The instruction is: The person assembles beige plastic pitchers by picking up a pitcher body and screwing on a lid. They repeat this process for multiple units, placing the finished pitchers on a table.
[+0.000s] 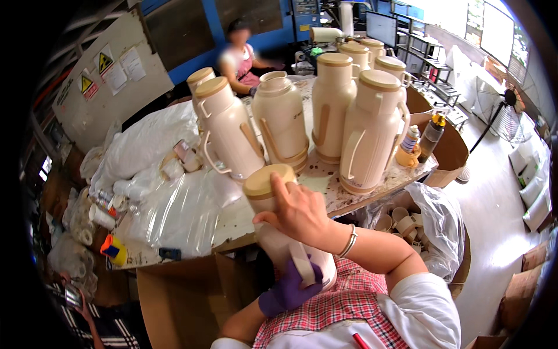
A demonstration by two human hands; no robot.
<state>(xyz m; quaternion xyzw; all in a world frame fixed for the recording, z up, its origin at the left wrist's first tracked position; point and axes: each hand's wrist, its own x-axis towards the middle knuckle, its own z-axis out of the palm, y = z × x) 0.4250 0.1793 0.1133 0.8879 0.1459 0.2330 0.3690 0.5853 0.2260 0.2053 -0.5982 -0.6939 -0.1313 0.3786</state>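
Observation:
A cream thermos flask (279, 247) with a tan lid leans against me at the table's front edge, tilted with its top away from me. My left hand (293, 288), in a purple glove, is closed round its handle low on the body. My bare right hand (302, 212) lies over the upper part, index finger on the lid's edge and thumb stretched apart below the lid. Beyond it stand several like flasks: one with a lid (229, 128) at the left, a lidless one (282, 119) beside it, and a lidded one (372, 136) at the right.
Clear plastic bags (174, 212) cover the table's left side. Bottles (431, 138) stand at its right edge. A cardboard box (180, 294) is below left; a bag-lined box of cream parts (439, 232) is below right. A co-worker (238, 58) sits across the table. A fan (494, 104) stands right.

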